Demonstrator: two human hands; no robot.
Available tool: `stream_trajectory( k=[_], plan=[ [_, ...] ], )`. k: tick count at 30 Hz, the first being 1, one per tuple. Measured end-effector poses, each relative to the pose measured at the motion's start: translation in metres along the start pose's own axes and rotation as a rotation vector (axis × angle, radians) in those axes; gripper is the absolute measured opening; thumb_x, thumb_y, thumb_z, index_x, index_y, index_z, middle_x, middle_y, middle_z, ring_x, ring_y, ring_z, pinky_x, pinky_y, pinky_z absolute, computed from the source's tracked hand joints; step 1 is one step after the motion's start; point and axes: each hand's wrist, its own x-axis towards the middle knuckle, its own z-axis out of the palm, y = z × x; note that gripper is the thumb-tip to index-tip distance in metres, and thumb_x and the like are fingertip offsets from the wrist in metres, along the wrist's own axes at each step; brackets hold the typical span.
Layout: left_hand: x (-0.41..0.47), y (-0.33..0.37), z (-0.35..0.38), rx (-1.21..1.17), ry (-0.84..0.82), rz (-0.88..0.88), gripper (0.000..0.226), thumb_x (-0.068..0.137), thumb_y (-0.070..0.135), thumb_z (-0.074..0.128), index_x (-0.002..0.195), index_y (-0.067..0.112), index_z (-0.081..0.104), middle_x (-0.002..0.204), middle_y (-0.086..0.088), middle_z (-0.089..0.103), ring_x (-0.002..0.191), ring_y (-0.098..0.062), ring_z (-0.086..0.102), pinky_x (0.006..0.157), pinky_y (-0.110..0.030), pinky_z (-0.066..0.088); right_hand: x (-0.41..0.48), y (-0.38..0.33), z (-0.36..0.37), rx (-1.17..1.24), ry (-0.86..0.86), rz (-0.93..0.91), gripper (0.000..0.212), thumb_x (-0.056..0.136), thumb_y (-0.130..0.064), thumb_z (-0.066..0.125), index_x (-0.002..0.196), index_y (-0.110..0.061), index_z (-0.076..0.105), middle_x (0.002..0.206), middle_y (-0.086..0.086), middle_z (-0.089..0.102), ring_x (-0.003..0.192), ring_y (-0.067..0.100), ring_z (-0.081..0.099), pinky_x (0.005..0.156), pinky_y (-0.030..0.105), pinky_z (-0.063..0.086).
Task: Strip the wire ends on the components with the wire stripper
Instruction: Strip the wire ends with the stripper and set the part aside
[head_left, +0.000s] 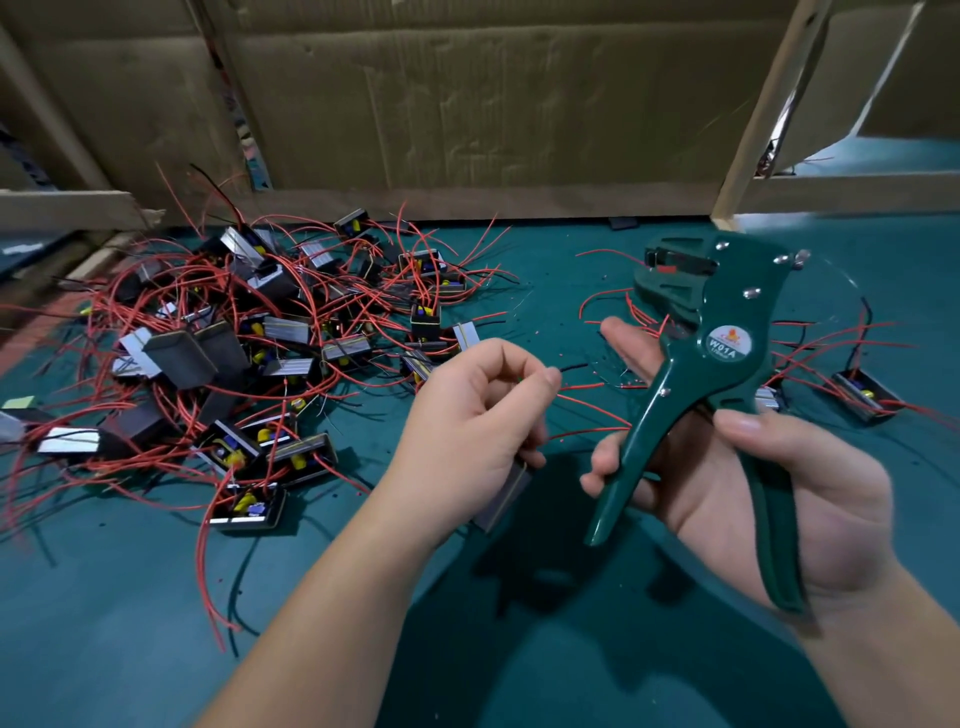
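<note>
Right hand (737, 467) grips stripper (711, 374) by both handles, head up and left, over the mat (156, 597). Left hand (467, 415) pinches a black wire (571, 368); its tip points at the stripper, apart from it. Component (504, 496) under left palm. Pile (249, 338) lies left.

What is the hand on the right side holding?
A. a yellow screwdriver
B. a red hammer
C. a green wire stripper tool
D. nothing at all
C. The right hand is wrapped around the handles of the dark green metal wire stripper, while the left hand pinches a thin black wire from a small component.
</note>
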Motion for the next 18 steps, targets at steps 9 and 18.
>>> stream_trajectory(
  k=[9,18],
  plan=[
    [-0.0037,-0.0025,0.0087,0.002,0.093,0.122,0.014,0.091,0.01,0.06,0.078,0.015,0.059,0.075,0.004,0.072,0.053,0.0,0.056,0.046,-0.014,0.043,0.0005,0.0054,0.0024,-0.037,0.044,-0.055,0.101,0.048,-0.022,0.086,0.139,-0.006,0.045,0.086,0.021,0.065,0.076,0.037,0.065,0.071,0.045,0.055],
    [-0.0038,0.0053,0.0069,-0.207,-0.021,0.065,0.013,0.09,0.009,0.054,0.077,0.011,0.052,0.067,0.004,0.07,0.041,0.0,0.046,0.044,-0.011,0.038,-0.0008,0.0013,0.001,-0.024,0.005,-0.038,0.093,0.053,-0.022,0.083,0.137,-0.002,0.047,0.092,0.02,0.066,0.075,0.036,0.064,0.073,0.047,0.055]
  ],
)
